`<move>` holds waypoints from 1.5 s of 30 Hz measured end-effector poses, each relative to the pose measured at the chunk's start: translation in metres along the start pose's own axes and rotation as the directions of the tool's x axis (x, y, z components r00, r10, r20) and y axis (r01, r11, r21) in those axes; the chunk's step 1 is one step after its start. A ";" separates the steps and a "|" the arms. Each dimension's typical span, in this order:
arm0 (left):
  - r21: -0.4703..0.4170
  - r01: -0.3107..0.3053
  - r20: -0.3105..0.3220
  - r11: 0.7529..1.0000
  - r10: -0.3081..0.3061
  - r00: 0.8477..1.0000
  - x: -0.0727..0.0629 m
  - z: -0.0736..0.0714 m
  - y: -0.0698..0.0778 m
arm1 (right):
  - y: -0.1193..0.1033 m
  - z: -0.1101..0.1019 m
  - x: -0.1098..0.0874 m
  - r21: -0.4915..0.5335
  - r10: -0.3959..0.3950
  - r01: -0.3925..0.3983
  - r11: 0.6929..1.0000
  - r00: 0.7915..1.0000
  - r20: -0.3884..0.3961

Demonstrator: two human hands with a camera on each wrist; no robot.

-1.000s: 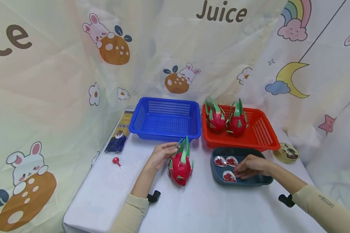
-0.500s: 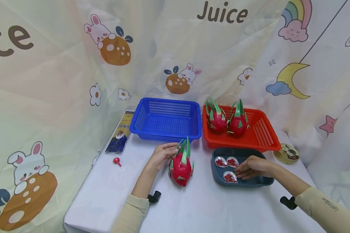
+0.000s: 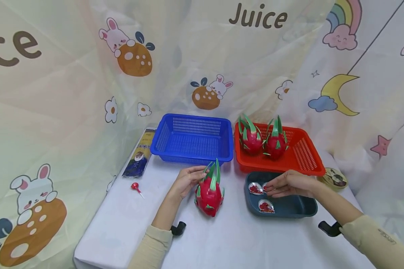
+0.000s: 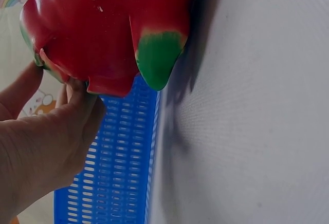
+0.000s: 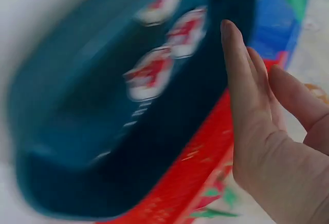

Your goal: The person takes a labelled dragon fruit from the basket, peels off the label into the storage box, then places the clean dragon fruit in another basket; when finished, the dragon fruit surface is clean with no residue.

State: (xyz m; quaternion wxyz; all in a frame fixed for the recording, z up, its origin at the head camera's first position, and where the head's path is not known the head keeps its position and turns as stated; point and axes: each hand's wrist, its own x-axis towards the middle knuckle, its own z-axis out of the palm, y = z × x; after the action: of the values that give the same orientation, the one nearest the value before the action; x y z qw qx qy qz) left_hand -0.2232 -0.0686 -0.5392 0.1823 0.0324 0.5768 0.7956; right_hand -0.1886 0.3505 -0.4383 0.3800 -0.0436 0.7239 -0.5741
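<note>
A red dragon fruit (image 3: 209,196) with green leaf tips stands on the white tabletop. My left hand (image 3: 187,181) pinches it at its upper left side; in the left wrist view, thumb and fingers meet its leafy edge. Over a dark teal tray (image 3: 291,206) hovers my right hand (image 3: 292,184), its fingers fairly straight and nothing visible in them. Inside the tray lie three round labels with red fruit pictures, one a front label (image 3: 266,206) and one a back label (image 3: 255,188). My fingers partly cover the third in the head view, but the right wrist view shows it.
A blue basket (image 3: 192,158) stands behind the dragon fruit. Next to it a red basket (image 3: 303,149) holds two more dragon fruits (image 3: 275,145). To the left lie a blue-gold packet (image 3: 138,155) and a red lollipop (image 3: 135,185); a round tin (image 3: 334,178) sits at right.
My right hand has risen from the tray floor and shifted slightly back, away from the front label. The left hand and the dragon fruit have stayed in place.
</note>
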 end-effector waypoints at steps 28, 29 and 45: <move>0.016 0.005 0.038 1.000 -0.006 0.999 0.002 -0.001 -0.002 | -0.057 0.091 0.126 0.063 -0.057 0.059 0.996 0.998 -0.030; 0.018 0.004 0.038 1.000 -0.005 0.999 0.002 -0.001 -0.002 | -0.055 0.092 0.129 0.063 -0.051 0.053 0.997 0.998 -0.036; -0.022 -0.048 0.132 0.999 0.051 0.990 0.008 -0.006 -0.002 | -0.054 0.116 0.123 0.171 -0.100 0.118 0.978 0.989 -0.107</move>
State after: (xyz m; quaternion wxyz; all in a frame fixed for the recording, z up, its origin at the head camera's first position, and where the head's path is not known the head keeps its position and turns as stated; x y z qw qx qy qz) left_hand -0.2321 -0.0704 -0.5439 0.2007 0.0977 0.5550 0.8013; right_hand -0.2266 0.1785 -0.4593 0.3144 -0.0211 0.6843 -0.6576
